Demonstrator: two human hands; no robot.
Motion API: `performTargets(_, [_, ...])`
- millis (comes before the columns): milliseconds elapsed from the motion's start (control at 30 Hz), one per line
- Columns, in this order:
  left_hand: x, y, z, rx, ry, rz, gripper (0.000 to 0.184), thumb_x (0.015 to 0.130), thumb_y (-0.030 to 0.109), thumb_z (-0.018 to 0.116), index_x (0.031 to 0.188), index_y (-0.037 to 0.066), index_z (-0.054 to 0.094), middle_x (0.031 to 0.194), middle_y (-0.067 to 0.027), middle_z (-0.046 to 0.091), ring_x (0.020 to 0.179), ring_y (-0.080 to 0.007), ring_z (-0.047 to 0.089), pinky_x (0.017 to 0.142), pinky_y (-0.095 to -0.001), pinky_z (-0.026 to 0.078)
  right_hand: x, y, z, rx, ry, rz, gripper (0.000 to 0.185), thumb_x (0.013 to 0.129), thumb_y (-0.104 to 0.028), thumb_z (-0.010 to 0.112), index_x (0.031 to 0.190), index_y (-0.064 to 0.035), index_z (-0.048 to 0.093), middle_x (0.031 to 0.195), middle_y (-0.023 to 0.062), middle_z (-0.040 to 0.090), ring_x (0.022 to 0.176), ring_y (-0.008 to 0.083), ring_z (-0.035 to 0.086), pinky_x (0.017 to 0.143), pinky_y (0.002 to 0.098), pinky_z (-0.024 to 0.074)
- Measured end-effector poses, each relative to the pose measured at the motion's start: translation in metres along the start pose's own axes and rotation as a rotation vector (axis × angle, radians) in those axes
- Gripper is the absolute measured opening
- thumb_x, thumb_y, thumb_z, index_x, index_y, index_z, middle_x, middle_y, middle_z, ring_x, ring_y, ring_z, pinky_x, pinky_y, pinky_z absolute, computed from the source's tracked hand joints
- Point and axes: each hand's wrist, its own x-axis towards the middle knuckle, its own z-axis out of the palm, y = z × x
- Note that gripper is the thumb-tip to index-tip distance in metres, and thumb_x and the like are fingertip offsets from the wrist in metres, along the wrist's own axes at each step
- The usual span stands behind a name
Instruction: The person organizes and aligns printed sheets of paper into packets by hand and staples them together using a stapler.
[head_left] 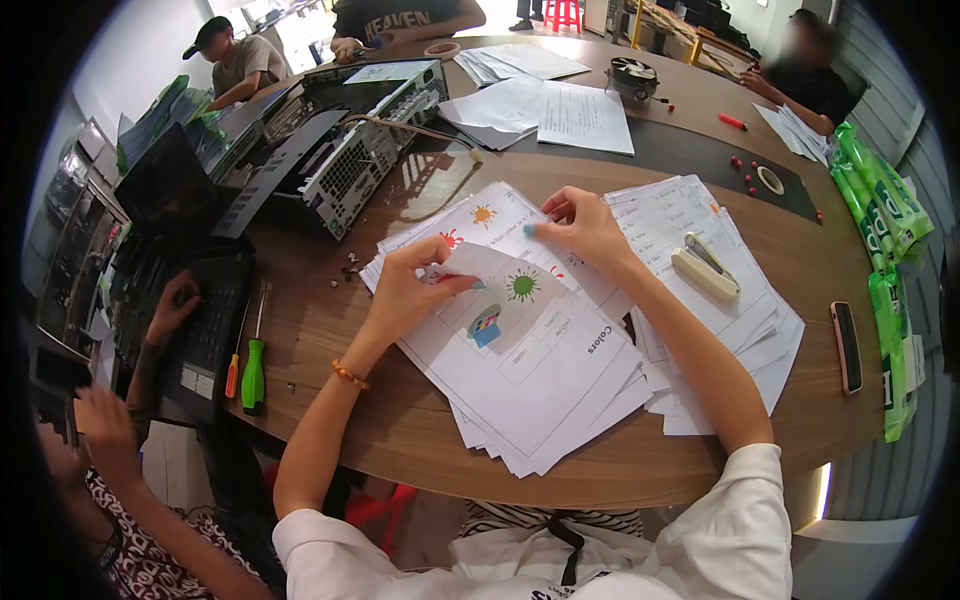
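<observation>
My left hand, with an orange bead bracelet on its wrist, pinches the top edge of a "Colors" worksheet, which bends upward there. The worksheet bears a green paint splat and a palette picture, and lies over a fanned stack of sheets. Beneath its raised edge shows another sheet with orange and red splats. My right hand has its fingers curled and its thumb pressed on that sheet near its upper right edge. A cream stapler rests on a second paper pile beside my right forearm.
An opened computer case and a laptop occupy the left. A green screwdriver lies near the laptop. More papers and a fan are farther back. A phone and green packages line the right; several people sit around.
</observation>
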Motion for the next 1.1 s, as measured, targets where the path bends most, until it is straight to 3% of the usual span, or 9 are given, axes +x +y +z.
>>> performTargets(267, [0.002,0.000,0.000,-0.087,0.026,-0.025,0.016,0.070,0.003,0.070,0.070,0.002,0.054,0.063,0.0031,0.054,0.054,-0.0020,0.048,0.048,-0.0173,0.038,-0.002,-0.004,-0.003,0.059,0.012,0.037,0.023,0.074,-0.018,0.064,0.090,-0.0016,0.066,0.071,0.0070,0.064,0.062,0.0106,0.058,0.059,0.0220,0.0453])
performTargets(433, [0.003,-0.001,-0.003,-0.116,0.079,0.008,0.014,0.070,0.004,0.071,0.076,0.001,0.058,0.071,-0.0004,0.060,0.058,-0.0040,0.053,0.049,-0.0172,0.041,-0.009,-0.015,0.000,-0.329,0.327,-0.364,0.015,0.079,-0.014,0.060,0.090,-0.0065,0.068,0.070,0.0071,0.064,0.056,0.0121,0.056,0.055,0.0235,0.0448])
performTargets(567, [0.006,0.003,-0.003,-0.083,0.155,0.082,0.015,0.068,0.002,0.071,0.078,0.000,0.059,0.076,-0.0019,0.061,0.059,-0.0057,0.055,0.052,-0.0186,0.044,-0.007,-0.021,-0.003,-0.255,0.391,-0.519,0.015,0.078,-0.011,0.061,0.092,-0.0085,0.068,0.071,0.0056,0.065,0.054,0.0097,0.053,0.053,0.0232,0.0442])
performTargets(633, [0.013,0.004,-0.006,0.370,0.328,0.471,0.017,0.066,0.001,0.072,0.078,0.001,0.059,0.080,-0.0037,0.062,0.060,-0.0076,0.056,0.055,-0.0201,0.046,-0.003,-0.022,-0.007,0.106,-0.046,-0.345,0.019,0.078,-0.010,0.062,0.097,-0.0070,0.066,0.073,0.0047,0.065,0.056,0.0066,0.053,0.052,0.0221,0.0437])
performTargets(667, [0.014,0.004,-0.007,0.524,0.398,0.597,0.018,0.066,0.001,0.072,0.078,0.001,0.059,0.081,-0.0043,0.062,0.061,-0.0082,0.057,0.056,-0.0205,0.047,-0.003,-0.022,-0.007,0.107,-0.046,-0.344,0.019,0.078,-0.010,0.062,0.097,-0.0070,0.066,0.073,0.0047,0.065,0.056,0.0066,0.053,0.052,0.0221,0.0437])
performTargets(733, [0.014,0.001,-0.008,0.269,0.288,0.518,0.021,0.063,0.001,0.073,0.079,0.002,0.060,0.081,-0.0063,0.063,0.063,-0.0108,0.059,0.061,-0.0223,0.048,-0.004,-0.022,-0.007,0.429,-0.430,-0.229,0.020,0.080,-0.011,0.061,0.098,-0.0037,0.065,0.073,0.0052,0.064,0.058,0.0051,0.052,0.052,0.0211,0.0434])
performTargets(867, [0.001,0.006,-0.007,0.059,0.095,0.079,0.023,0.064,0.002,0.073,0.082,0.002,0.059,0.082,-0.0074,0.065,0.066,-0.0128,0.060,0.064,-0.0230,0.048,-0.004,-0.026,-0.011,0.520,-0.425,-0.015,0.019,0.081,-0.012,0.061,0.094,0.0009,0.065,0.072,0.0064,0.064,0.059,0.0058,0.052,0.053,0.0199,0.0435])
performTargets(933, [0.000,0.017,0.001,-0.112,0.120,-0.003,0.021,0.067,-0.005,0.068,0.085,0.002,0.059,0.081,-0.0034,0.063,0.070,-0.0079,0.058,0.062,-0.0188,0.046,0.001,-0.019,-0.003,0.226,0.019,-0.161,0.018,0.079,-0.016,0.063,0.087,0.0011,0.065,0.070,0.0064,0.063,0.059,0.0076,0.053,0.054,0.0200,0.0437])
performTargets(1100, [0.000,0.015,0.002,-0.086,0.136,0.021,0.018,0.073,-0.001,0.065,0.088,0.001,0.056,0.070,-0.0027,0.061,0.063,-0.0064,0.057,0.060,-0.0200,0.047,-0.006,-0.008,0.003,-0.155,0.014,-0.134,0.035,0.069,-0.028,0.072,0.084,-0.0006,0.058,0.077,0.0096,0.060,0.066,0.0129,0.055,0.060,0.0252,0.0454])
